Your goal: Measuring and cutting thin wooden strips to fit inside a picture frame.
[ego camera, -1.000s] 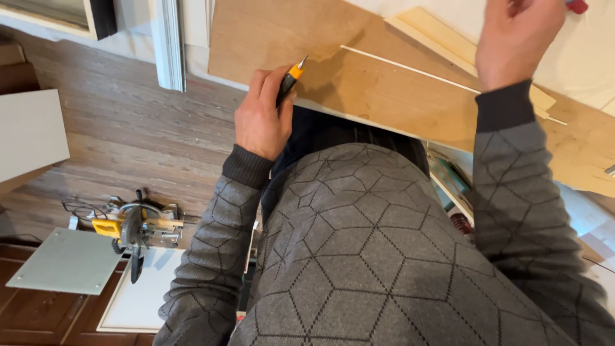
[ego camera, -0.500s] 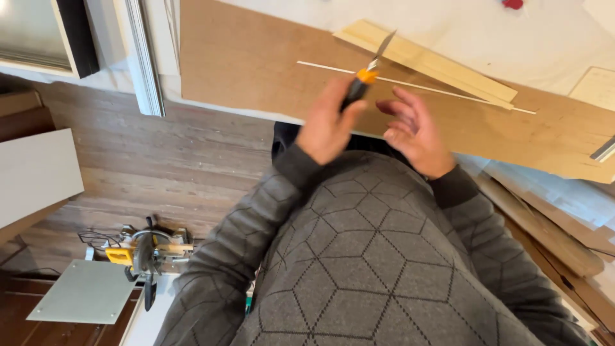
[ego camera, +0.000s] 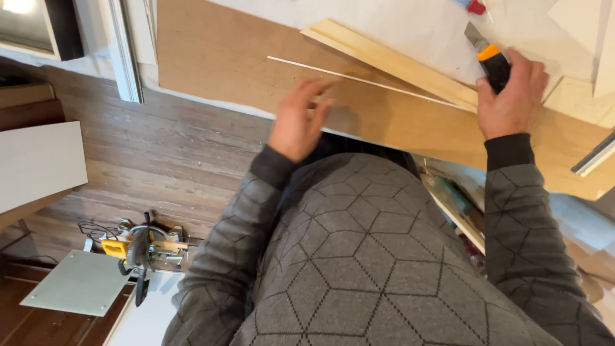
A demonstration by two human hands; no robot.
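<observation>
Right hand (ego camera: 510,96) grips a utility knife (ego camera: 489,59) with black and orange handle, blade resting on the white sheet (ego camera: 416,32) beside a pale wood strip (ego camera: 391,61). Left hand (ego camera: 300,118) lies open, fingers spread, on the brown board (ego camera: 224,57), touching a thin white strip (ego camera: 365,81).

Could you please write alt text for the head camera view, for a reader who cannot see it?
Seen from above, a person in a grey patterned sweater holds a utility knife in the right hand, while the left hand rests open on a brown board beside a thin white strip. A circular saw lies on the wooden floor below.
</observation>
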